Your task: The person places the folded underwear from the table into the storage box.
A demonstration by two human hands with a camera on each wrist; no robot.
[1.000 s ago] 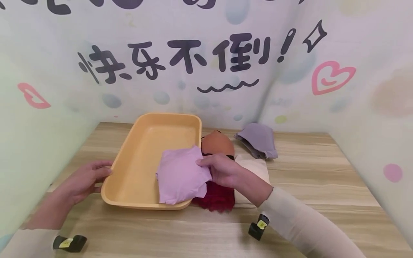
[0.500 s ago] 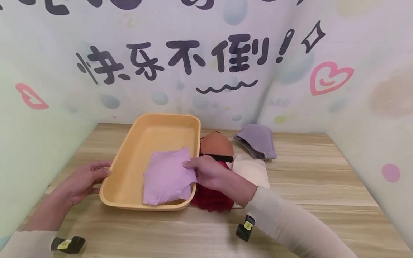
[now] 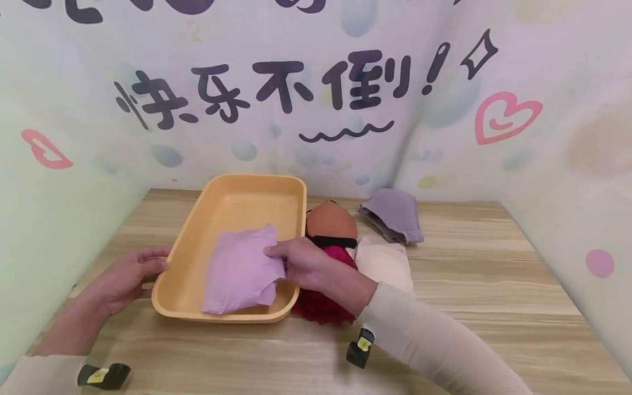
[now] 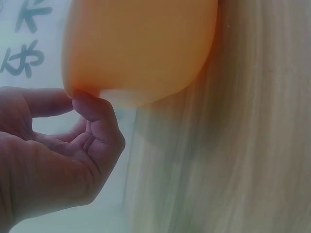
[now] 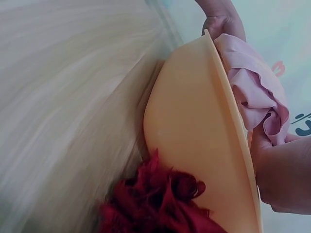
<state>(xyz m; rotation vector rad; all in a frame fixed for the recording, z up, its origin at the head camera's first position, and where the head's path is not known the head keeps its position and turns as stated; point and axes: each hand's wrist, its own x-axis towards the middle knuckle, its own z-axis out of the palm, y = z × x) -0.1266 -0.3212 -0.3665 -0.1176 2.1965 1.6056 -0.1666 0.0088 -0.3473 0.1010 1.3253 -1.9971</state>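
Note:
My left hand [image 3: 132,278] pinches the rim of an orange-yellow plastic tub [image 3: 192,263] at its left side; the left wrist view shows thumb and finger meeting at the rim. In my right hand [image 3: 307,264] is the right edge of a folded lilac garment [image 3: 242,271], thumb on top and the other fingers tucked under. The garment overlaps the near half of the tub in the head view. From the right wrist, the lilac cloth [image 5: 255,92] appears above the tub rim, its edge bunched in folds.
Right of the tub lie an orange bra [image 3: 332,222] with a black band, a dark red ruffled garment [image 3: 323,304] and a cream folded piece [image 3: 384,263]. A grey-purple bra cup [image 3: 395,215] rests farther back. Behind the wooden table [image 3: 474,274] hangs a printed cloth wall.
My right hand has carried the lilac garment left, from over the tub's right rim to above its inside. The left hand keeps its place on the rim.

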